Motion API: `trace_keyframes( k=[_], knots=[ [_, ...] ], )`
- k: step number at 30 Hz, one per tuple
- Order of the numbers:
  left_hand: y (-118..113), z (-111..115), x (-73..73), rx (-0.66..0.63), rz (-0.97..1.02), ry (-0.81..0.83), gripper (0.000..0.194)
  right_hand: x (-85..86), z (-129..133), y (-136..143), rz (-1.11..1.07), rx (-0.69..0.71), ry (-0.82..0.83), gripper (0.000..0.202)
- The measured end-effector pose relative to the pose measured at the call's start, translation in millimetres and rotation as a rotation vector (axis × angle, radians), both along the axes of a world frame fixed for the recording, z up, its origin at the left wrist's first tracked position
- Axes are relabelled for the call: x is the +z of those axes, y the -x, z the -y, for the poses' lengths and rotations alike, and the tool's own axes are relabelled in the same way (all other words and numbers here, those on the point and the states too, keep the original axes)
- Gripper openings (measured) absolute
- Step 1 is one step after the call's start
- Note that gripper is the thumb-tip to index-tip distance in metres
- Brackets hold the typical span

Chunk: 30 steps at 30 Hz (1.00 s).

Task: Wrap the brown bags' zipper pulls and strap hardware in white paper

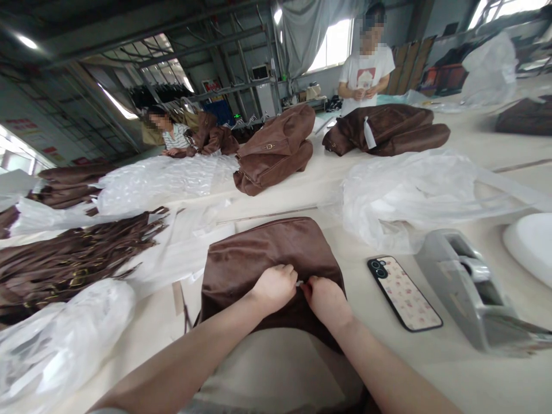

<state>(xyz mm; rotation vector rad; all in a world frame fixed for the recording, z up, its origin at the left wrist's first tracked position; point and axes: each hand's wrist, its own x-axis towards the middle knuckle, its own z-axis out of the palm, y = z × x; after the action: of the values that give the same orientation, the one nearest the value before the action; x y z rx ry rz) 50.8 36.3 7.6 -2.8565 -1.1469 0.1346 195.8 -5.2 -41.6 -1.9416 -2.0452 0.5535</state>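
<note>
A brown leather piece (263, 244) lies on the pale table directly before me, its lower edge drooping toward my lap. Over its middle, my left hand (276, 287) is closed, fingers curled in a pinch. Close to its right is my right hand (328, 299), also pinching. A small whitish bit (299, 283) shows between the fingertips of both hands; what it is exactly is too small to tell. Both wrists rest low over the leather.
A patterned phone (407, 296) and grey tape dispenser (463, 287) lie right. Clear plastic (409, 190) and brown leather bags (276, 149) are beyond. Brown straps (77, 259) and bundled plastic (73, 328) lie left. Two people (366, 69) are across the table.
</note>
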Motion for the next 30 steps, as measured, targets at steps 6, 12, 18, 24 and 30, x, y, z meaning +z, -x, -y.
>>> trace_keyframes(
  k=[6,12,18,24,30],
  knots=[
    [5,4,-2.5,0.015,0.160,-0.023,0.003,0.8,-4,3,0.048,-0.029,0.008,0.030],
    [4,2,-14.8,0.140,0.187,-0.023,0.005,5.9,14,6,0.081,0.047,-0.026,0.020],
    [-10,0,-29.8,0.324,0.319,-0.140,0.034,6.6,23,13,0.112,0.137,-0.069,0.018],
    [32,1,-2.7,0.195,0.324,-0.112,0.103,5.9,15,3,-0.033,0.159,-0.151,0.012],
    [85,1,-20.7,0.340,0.274,-0.070,0.133,18.8,-1,15,0.098,0.415,-0.296,0.014]
  ],
)
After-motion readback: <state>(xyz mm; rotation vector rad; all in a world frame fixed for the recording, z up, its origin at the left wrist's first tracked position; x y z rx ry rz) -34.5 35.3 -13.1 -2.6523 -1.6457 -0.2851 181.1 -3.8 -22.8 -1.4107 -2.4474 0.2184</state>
